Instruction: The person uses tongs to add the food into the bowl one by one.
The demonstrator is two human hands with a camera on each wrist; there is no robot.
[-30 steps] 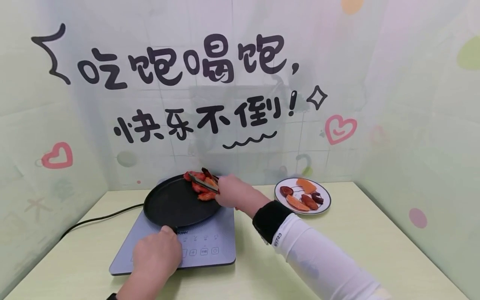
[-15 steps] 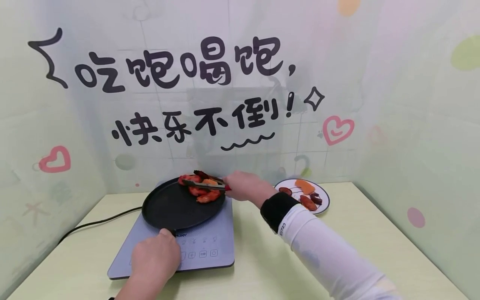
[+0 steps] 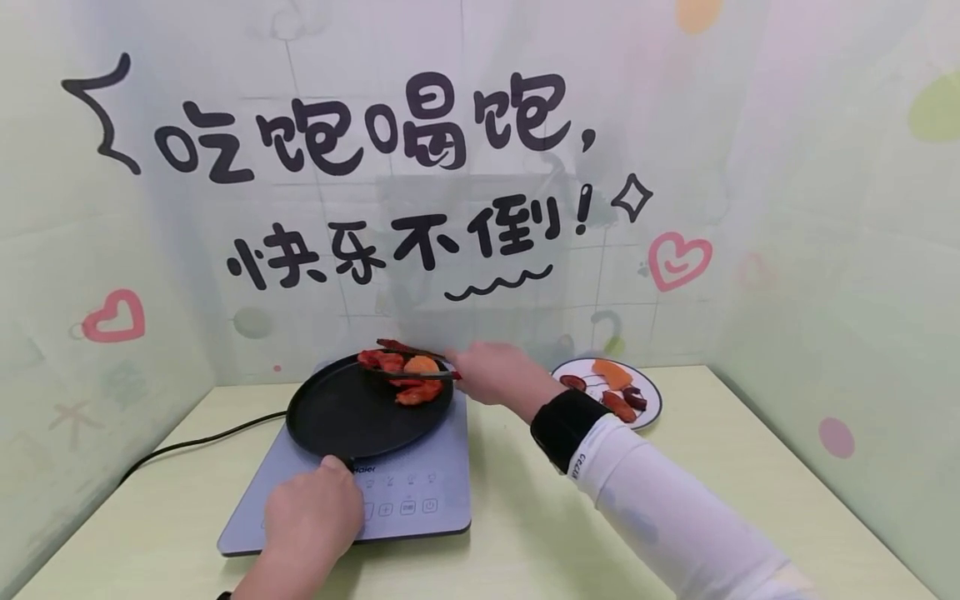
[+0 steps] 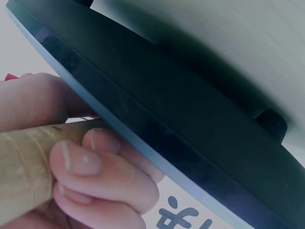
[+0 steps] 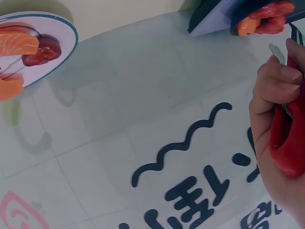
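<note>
My left hand grips the handle of a round black frying pan; in the left wrist view the handle has a light wood look. My right hand holds tongs with red handles. Their arms reach left over the pan's far right part. Several food pieces lie there: reddish ones, an orange piece between the tong arms, and a dark strip at the back rim. Whether the tongs pinch any piece cannot be made out.
Under the pan is a grey induction cooktop, with a black cord running left. A white plate with several orange and dark red food pieces stands at the table's back right. Printed cloth walls enclose the table.
My right hand has shifted a little right, and the tongs have swung from a slant to nearly level. The dark strip has moved left along the back rim. My left hand keeps its place.
</note>
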